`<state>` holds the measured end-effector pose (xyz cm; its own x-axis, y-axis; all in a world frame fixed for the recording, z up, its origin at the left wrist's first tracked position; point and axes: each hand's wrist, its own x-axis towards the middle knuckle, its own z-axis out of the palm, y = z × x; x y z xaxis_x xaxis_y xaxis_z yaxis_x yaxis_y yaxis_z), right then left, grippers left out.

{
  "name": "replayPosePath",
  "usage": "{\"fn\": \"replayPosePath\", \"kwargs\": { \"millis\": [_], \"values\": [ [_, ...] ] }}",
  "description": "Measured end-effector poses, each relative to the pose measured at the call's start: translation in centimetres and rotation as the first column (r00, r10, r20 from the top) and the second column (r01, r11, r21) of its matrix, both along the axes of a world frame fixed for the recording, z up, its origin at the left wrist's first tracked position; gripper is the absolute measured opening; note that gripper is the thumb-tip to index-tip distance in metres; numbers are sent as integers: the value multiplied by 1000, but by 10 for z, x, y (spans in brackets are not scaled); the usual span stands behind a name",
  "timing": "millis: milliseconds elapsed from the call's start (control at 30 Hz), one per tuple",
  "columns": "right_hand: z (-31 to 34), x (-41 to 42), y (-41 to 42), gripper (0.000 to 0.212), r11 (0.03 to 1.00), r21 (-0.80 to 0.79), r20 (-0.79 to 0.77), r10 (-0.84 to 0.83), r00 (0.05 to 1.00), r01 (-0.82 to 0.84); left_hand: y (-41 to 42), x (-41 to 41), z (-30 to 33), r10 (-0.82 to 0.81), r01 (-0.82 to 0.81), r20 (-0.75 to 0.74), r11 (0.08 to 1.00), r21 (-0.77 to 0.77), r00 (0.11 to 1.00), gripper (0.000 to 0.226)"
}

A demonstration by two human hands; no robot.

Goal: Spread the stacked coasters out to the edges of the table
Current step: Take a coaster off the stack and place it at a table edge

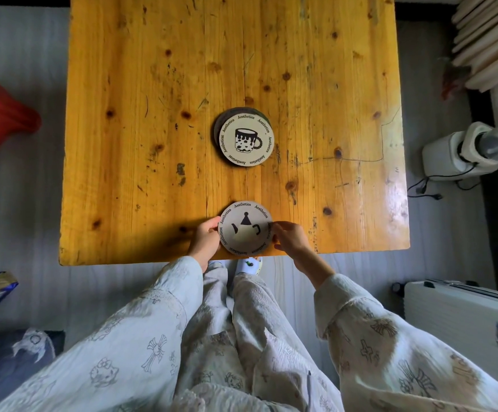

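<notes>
One coaster is placed at the near edge; the stack is left.

The teapot coaster (245, 228) is pinched by the left hand (205, 240) and right hand (290, 237), while the remaining stack (245, 137) waits in the middle of the table (152, 84).

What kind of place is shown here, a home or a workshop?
Probably a room in a home: a worn yellow wooden table with printed round coasters, a white hard suitcase on the floor, and a person in patterned pyjama-like clothes.
</notes>
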<state>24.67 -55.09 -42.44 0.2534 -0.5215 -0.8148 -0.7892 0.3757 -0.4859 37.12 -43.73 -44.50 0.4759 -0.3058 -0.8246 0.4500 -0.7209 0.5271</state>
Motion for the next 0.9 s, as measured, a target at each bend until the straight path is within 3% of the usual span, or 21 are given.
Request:
{"fn": "replayPosePath", "kwargs": {
  "millis": [467, 900],
  "values": [
    [-3, -4, 4, 35, 1000, 9, 39, 26, 999, -27, 2, -9, 0, 42, -46, -85, 998, -37, 995, 48],
    [15, -9, -9, 34, 989, -17, 14, 146, 989, -146, 15, -2, 18, -274, 275, 111, 961, 6, 955, 48]
  ]
}}
